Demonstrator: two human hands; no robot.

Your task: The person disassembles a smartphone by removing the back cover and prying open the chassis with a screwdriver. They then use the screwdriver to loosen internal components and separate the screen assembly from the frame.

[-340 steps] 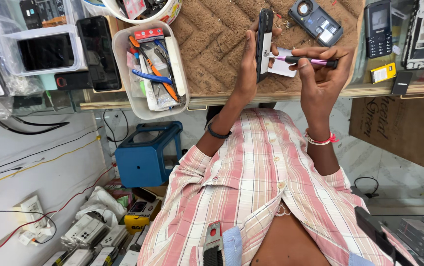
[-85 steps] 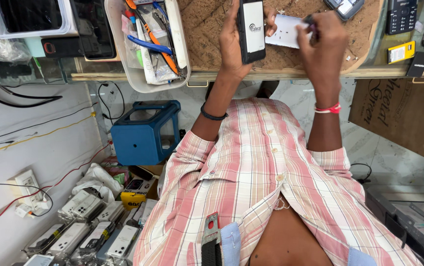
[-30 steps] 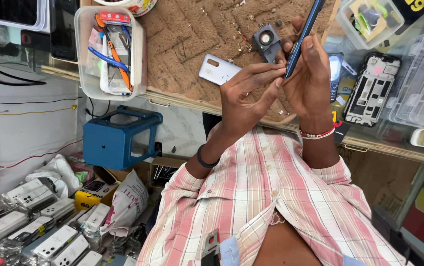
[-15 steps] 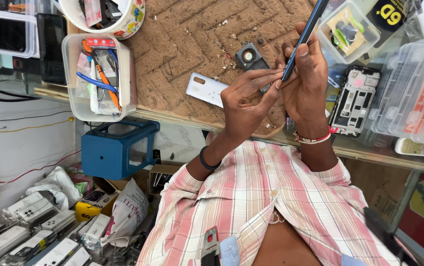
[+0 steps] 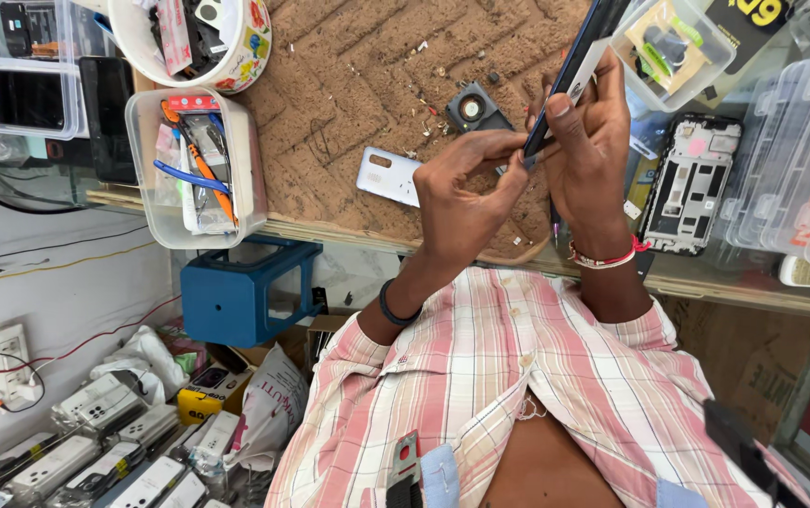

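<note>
Cork-topped bench (image 5: 348,113), white back cover (image 5: 388,175) at 9 o'clock of hands. Phone (image 5: 569,71) edge pinched by left hand (image 5: 461,202), gripped by right hand (image 5: 593,160); steady, shallow prying advised.

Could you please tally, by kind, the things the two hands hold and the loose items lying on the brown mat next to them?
Dark slim phone, held edge-on by both the left hand and the right hand: 1
White rectangular phone back cover lying on the brown mat: 1
Small square grey camera module on the mat: 1
Total: 3
</note>
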